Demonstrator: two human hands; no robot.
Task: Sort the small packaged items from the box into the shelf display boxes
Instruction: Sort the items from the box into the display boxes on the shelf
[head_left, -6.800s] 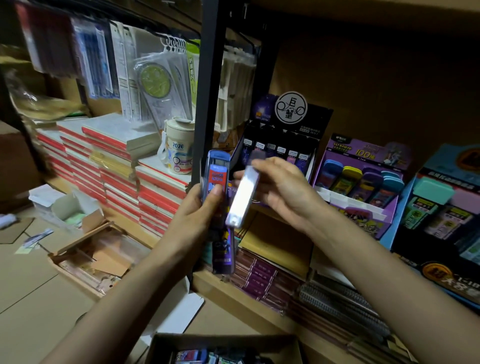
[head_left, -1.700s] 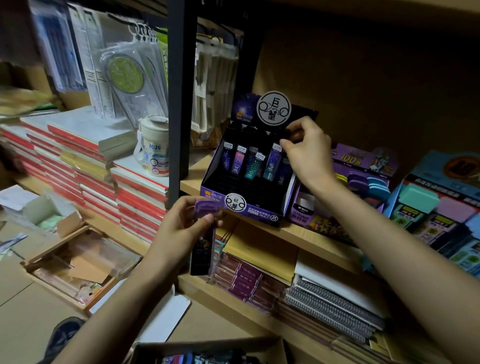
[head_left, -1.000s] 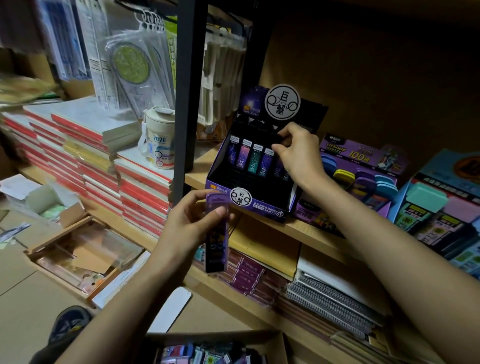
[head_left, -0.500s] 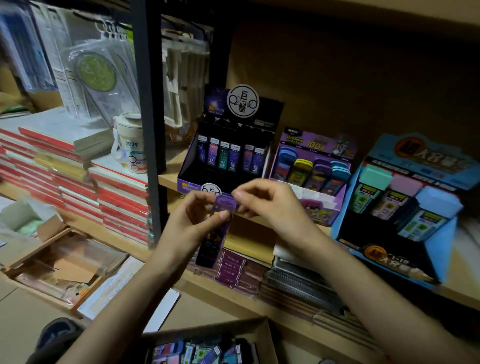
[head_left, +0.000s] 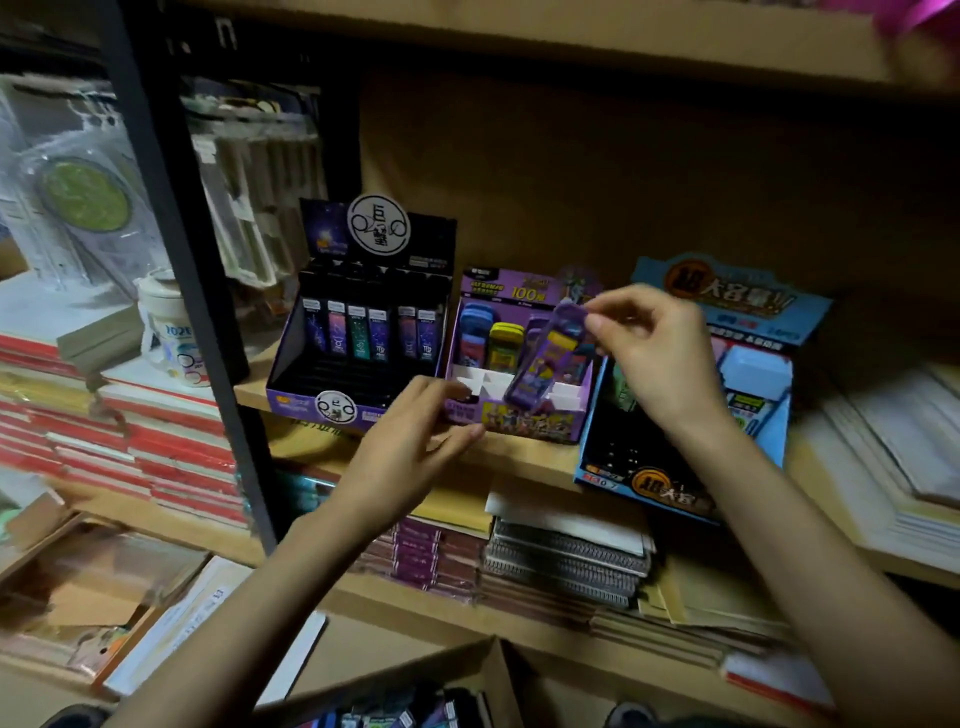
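**When Seating a Pack: Alignment at the Purple Display Box**

While the right hand (head_left: 654, 358) holds the purple pack (head_left: 545, 358) over the purple display box (head_left: 519, 420), complete alignment before lowering.

1. Grip state. The right hand's grip is a narrow pinch: thumb and fingertips close on the pack's upper end only. The left hand (head_left: 410, 441) holds nothing; its fingers are loosely spread at the front left corner of the purple display box. Contact with the box wall cannot be confirmed.

2. Position. The pack hangs tilted above the front row of white dividers in the purple display box, with its lower end nearest them.

3. Recommended procedure. Select a vacant divider cell in front of the packs already standing at the back of the purple display box. Turn the pack towards upright, guide the lower end into the cell, then release. Steadying the front wall with the left hand should prevent the box from sliding on the shelf (head_left: 524, 457). A pinch at one end gives little control of swing, so lower slowly.

4. Item appearance. The pack is slim and oblong, with a rounded purple top, a yellow band beneath it and darker printed artwork lower down. The lettering is too blurred to read.
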